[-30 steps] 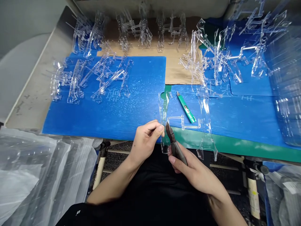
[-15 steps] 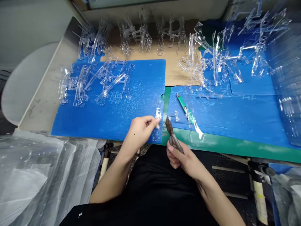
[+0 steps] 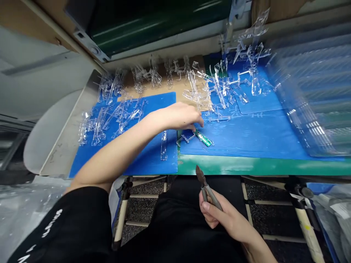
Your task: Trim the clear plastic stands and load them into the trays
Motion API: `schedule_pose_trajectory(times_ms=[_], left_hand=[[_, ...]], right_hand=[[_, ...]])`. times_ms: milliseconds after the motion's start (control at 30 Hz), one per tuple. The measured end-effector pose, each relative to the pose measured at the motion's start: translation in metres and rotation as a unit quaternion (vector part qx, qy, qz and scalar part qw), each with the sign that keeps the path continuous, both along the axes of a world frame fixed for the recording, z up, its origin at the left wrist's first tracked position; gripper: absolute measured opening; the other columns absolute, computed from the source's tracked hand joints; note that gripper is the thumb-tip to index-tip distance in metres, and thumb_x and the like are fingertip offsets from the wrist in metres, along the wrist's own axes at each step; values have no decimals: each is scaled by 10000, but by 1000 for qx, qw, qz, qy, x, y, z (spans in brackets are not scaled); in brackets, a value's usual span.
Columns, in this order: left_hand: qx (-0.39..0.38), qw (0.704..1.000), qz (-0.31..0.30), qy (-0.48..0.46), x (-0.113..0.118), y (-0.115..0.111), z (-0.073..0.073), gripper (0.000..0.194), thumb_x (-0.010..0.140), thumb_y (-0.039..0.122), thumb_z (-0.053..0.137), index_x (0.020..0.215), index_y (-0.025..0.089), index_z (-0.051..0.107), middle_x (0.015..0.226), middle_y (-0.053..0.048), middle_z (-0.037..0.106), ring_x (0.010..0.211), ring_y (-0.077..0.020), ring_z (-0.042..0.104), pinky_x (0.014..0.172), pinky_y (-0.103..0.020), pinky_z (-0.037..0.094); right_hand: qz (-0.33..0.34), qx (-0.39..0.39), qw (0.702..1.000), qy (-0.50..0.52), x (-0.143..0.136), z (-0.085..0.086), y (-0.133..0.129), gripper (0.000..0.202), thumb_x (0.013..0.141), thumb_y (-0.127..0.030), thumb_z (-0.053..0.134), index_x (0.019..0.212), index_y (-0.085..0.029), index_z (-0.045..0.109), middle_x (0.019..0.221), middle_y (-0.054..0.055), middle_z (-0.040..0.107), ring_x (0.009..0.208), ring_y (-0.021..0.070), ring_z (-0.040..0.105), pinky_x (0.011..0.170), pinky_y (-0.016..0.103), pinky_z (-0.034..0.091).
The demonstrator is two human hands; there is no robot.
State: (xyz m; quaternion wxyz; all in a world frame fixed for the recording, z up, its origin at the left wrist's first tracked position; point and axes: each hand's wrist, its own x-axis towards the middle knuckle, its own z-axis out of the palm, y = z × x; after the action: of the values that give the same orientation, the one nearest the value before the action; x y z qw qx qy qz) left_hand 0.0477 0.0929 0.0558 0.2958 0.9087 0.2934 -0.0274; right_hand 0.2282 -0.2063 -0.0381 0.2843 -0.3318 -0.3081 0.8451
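My left hand (image 3: 184, 116) is stretched over the table, palm down, with bent fingertips apart over the upper end of a green utility knife (image 3: 203, 138). I see nothing held in it; the knife's tip is hidden under the fingers. Just left of the knife lies a small clear plastic piece (image 3: 187, 138). A long clear plastic part (image 3: 163, 147) rests on the left blue sheet (image 3: 148, 157), below my left forearm. Low in front of my lap, off the table edge, my right hand (image 3: 216, 212) grips cutting pliers (image 3: 206, 186) by their grey handles, jaws pointing up.
Tangled clear plastic mouldings (image 3: 219, 84) lie along the back and right, and more mouldings (image 3: 98, 126) at the left. Brown cardboard (image 3: 161, 91) lies under some. A clear plastic tray (image 3: 315, 120) stands far right. The green table edge (image 3: 246, 166) runs in front.
My left hand has let go of the long clear part and reached forward and right to the knife. The right hand with the pliers is lower, off the table edge. The view has shifted.
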Motion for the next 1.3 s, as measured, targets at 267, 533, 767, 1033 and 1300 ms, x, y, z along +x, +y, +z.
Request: schedule_pose_trajectory(times_ms=[267,533,767,1033,1300], left_hand=[[75,984,-111,120,13,11,6,202,739,81,842,708,270,780,835,-24,737,700,-196,563,675,-328,249],[10,985,159,-71,-64,-32,65,153,807,288,929,758,208,808,640,-13,662,567,-154,578,666,-295,376],[-210,867,333,-306,-87,-115,-12,471,978,587,808,752,186,706,644,-36,683,482,-101,498,496,-247,372],[-306,778,360,-414,-88,-152,-71,465,982,592,824,805,178,707,656,-16,651,491,-76,436,519,-240,354],[-344,767,329,-430,-93,-156,-80,405,1030,512,795,830,171,706,661,-9,643,520,-78,439,533,-228,352]], right_hand=[[-49,2,999,16,16,-10,-11,431,1081,-624,682,1032,-225,525,785,-67,362,671,106,297,595,246,288],[13,79,991,-109,-4,6,12,466,1070,-707,621,1086,-242,587,870,-13,490,737,155,441,679,290,444],[26,130,974,-181,-36,17,40,401,1113,-651,566,1194,-259,589,975,16,550,834,187,508,773,322,500],[49,106,969,-216,-47,25,43,399,1124,-644,555,1223,-258,569,1028,16,551,849,181,489,788,328,474],[31,92,975,-199,-50,23,40,347,1133,-605,568,1197,-265,583,1014,8,529,842,173,477,786,329,477]])
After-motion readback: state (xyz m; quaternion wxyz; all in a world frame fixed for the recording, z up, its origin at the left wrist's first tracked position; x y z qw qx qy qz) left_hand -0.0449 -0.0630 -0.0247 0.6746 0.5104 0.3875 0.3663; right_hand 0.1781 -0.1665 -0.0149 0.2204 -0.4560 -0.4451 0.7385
